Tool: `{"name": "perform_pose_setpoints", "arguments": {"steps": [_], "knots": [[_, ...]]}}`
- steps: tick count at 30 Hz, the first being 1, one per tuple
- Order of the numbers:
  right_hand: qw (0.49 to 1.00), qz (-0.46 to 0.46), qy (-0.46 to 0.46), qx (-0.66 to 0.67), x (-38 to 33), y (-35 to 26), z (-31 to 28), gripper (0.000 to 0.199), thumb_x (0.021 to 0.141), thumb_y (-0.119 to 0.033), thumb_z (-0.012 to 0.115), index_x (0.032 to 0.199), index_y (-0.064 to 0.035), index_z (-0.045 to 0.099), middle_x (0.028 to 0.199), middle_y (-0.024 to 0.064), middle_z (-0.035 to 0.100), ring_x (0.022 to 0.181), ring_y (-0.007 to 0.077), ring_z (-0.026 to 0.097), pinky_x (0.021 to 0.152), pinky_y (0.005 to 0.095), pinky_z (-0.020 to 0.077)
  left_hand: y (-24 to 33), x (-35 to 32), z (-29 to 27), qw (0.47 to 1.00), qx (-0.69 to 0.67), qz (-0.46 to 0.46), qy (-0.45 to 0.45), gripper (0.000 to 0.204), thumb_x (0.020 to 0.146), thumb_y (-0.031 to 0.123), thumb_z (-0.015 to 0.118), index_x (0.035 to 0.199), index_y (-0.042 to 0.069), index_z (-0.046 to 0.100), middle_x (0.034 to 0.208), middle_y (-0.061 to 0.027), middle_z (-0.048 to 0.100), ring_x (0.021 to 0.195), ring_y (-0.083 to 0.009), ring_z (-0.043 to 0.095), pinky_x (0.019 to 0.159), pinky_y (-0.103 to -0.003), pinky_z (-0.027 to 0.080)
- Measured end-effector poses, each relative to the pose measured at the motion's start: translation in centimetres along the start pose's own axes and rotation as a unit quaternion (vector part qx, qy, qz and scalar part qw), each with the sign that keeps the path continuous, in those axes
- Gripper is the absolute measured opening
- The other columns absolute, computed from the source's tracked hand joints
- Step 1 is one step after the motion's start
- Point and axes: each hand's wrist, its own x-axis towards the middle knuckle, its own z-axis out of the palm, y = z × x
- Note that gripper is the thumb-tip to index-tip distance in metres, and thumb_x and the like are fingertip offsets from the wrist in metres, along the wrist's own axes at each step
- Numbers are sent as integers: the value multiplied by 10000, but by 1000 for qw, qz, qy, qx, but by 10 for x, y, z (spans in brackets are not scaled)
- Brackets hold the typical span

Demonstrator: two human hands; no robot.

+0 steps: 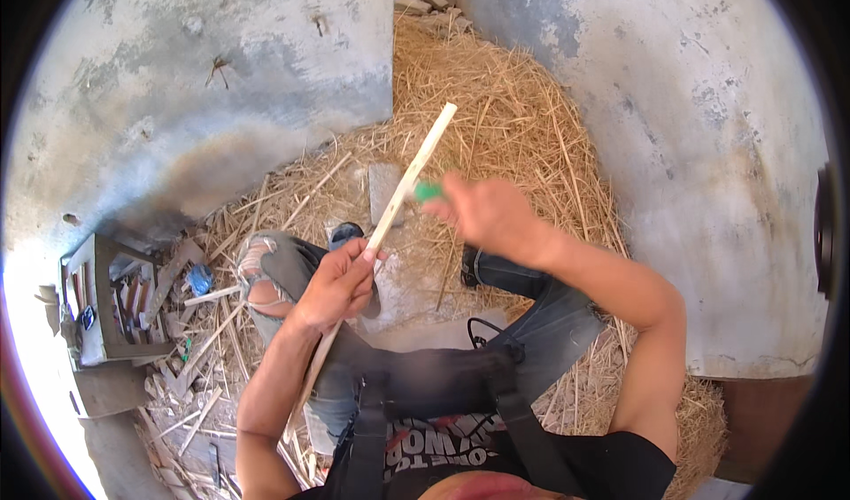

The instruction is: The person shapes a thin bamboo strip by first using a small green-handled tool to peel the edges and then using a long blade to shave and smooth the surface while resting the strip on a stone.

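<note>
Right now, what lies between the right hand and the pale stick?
A blurred green handle, gripped by the right hand, shows there in the head view.

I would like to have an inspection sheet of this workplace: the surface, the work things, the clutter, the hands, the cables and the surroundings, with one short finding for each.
Surface: dusty, pale floor between the feet.
Work things: long pale strip, slanting; small green object beside it, blurred, contact unclear.
Clutter: heaped straw, loose slats, crumpled blue item.
Hands: left hand grips the strip; right hand holds the green object.
Cables: black loop at the waist, cable or cord unclear.
Surroundings: weathered grey walls; open-fronted box at left, with small things inside.
</note>
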Motion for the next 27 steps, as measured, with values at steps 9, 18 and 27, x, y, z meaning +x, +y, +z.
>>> {"name": "perform_pose_setpoints", "arguments": {"steps": [9, 18, 27], "knots": [[950, 180, 235, 101, -3, 104, -8, 544, 1079, -446, 412, 871, 24, 589, 564, 148, 493, 487, 284, 479, 499, 419, 396, 1, -3, -3, 1000, -19, -7, -15, 273, 1094, 276, 449, 1147, 17, 519, 587, 35, 354, 365, -47, 301, 349, -221, 229], [944, 131, 194, 232, -13, 38, 16, 541, 1068, -452, 446, 843, 22, 577, 544, 163, 477, 471, 292, 463, 500, 428, 383, -7, 9, 3, 993, 107, 40, 27, 242, 1055, 238, 550, 1112, 6, 516, 704, -55, 633, 425, -74, 488, 399, -203, 372], [988, 51, 116, 87, -16, 19, 45, 581, 1042, -528, 422, 924, 7, 619, 500, 135, 543, 441, 342, 586, 424, 443, 454, -10, 10, 11, 970, 225, 63, 64, 208, 1021, 193, 604, 1000, 23, 487, 748, -62, 696, 470, -54, 525, 428, -209, 387]]}}
